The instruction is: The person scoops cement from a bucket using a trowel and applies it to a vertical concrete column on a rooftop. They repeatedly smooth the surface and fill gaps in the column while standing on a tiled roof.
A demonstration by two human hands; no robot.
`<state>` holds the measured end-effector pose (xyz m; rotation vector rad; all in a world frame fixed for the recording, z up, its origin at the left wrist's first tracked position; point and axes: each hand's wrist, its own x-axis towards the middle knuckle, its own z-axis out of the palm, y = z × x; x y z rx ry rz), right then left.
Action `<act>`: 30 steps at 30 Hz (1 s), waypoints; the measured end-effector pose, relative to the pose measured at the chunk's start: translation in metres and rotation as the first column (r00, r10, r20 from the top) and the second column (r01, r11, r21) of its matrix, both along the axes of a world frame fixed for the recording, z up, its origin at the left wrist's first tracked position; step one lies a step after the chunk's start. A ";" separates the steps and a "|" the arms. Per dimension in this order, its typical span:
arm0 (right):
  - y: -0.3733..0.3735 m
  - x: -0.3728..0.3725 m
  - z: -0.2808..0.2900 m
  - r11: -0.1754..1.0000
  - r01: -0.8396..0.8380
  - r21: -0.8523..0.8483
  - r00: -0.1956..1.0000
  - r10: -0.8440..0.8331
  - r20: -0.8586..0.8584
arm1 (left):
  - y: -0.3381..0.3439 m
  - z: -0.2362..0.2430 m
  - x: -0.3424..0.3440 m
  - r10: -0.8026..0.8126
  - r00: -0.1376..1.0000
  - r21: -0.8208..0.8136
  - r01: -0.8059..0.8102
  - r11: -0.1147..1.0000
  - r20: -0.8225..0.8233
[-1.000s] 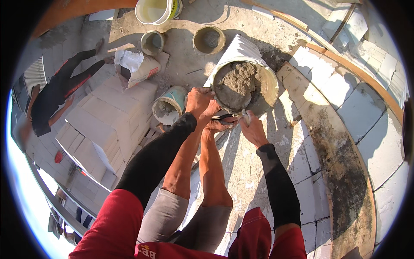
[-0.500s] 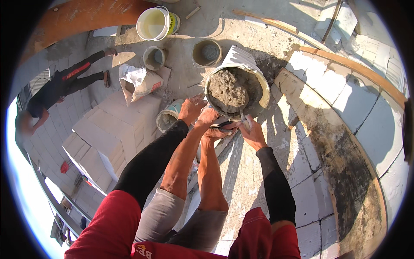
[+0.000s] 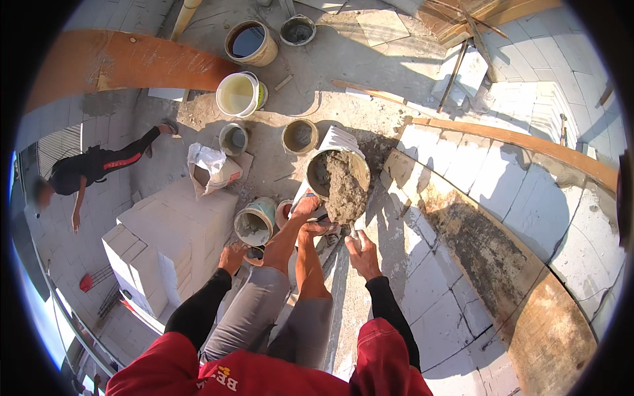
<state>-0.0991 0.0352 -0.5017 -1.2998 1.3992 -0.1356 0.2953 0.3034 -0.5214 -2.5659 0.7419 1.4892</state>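
Mortar (image 3: 347, 191): heaped at white bucket (image 3: 339, 138) mouth. Right hand (image 3: 363, 256): fingers closed around a trowel (image 3: 354, 231) meeting the mortar. Left hand (image 3: 231, 257): fingers curled near a pail (image 3: 267, 210); hold indeterminable. Obstructions: block stack (image 3: 173, 218), left; stained plank (image 3: 475, 228), right.

We are working on an open, sunlit building site. We are seeing a stack of pale blocks (image 3: 177, 214) standing on the left and jointed rows of white blocks (image 3: 456, 156) running along the right. Around us, buckets (image 3: 259, 98) are sitting on the rough, dusty floor (image 3: 267, 123), and grey mortar (image 3: 347, 191) is lying heaped at the mouth of one tipped bucket (image 3: 339, 140). We are also seeing an open sack (image 3: 224, 174) and a stained plank (image 3: 475, 244).
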 end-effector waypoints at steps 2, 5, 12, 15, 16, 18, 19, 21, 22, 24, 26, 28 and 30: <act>0.009 0.017 0.077 0.996 0.018 0.083 1.000 -0.018 -0.002 | 0.047 0.001 0.022 -0.214 0.966 -0.103 0.230 0.968 0.147; 0.015 0.014 0.218 0.969 0.176 0.173 0.984 -0.179 0.001 | -0.037 0.039 0.000 -0.657 0.746 -0.147 0.666 0.732 0.110; 0.090 -0.034 0.540 0.911 0.325 0.256 0.929 -0.357 0.092 | -0.181 0.080 0.000 -0.547 0.830 -0.686 0.461 0.563 0.109; 0.149 -0.067 0.648 0.826 0.476 0.302 0.856 -0.514 0.056 | -0.245 0.133 -0.001 -0.710 0.617 -0.585 0.729 0.355 0.339; 0.170 -0.077 0.679 0.805 0.503 0.315 0.836 -0.546 0.060 | -0.252 0.140 0.001 -0.664 0.703 -0.611 0.650 0.452 0.256; 0.199 -0.099 0.734 0.761 0.575 0.300 0.780 -0.621 0.081 | -0.267 0.154 0.007 -0.625 0.739 -0.598 0.626 0.499 0.252; 0.207 -0.106 0.763 0.712 0.626 0.317 0.732 -0.678 0.076 | -0.269 0.157 0.013 -0.773 0.507 -0.470 0.826 0.310 0.381; 0.211 -0.126 0.811 0.665 0.700 0.260 0.706 -0.699 -0.115 | -0.273 0.160 0.024 -0.852 0.328 -0.278 0.934 0.225 0.409; 0.215 -0.139 0.829 0.710 0.689 0.148 0.725 -0.680 -0.112 | -0.272 0.157 0.019 -0.835 0.433 -0.249 0.898 0.364 0.341; 0.198 -0.152 0.867 0.706 0.709 -0.007 0.688 -0.693 -0.216 | -0.277 0.156 0.016 -0.914 0.150 -0.187 0.979 0.083 0.378; 0.156 -0.159 0.896 0.684 0.713 -0.152 0.631 -0.721 -0.286 | -0.291 0.157 0.022 -0.896 0.090 -0.082 0.995 0.060 0.435; 0.132 -0.173 0.905 0.723 0.534 -0.438 0.617 -0.688 -0.383 | -0.308 0.160 0.010 -0.851 0.521 -0.354 0.810 0.467 0.072; 0.100 -0.186 0.899 0.735 0.224 -0.640 0.579 -0.628 -0.519 | -0.315 0.176 -0.003 -0.889 -0.046 -0.368 0.900 -0.235 0.455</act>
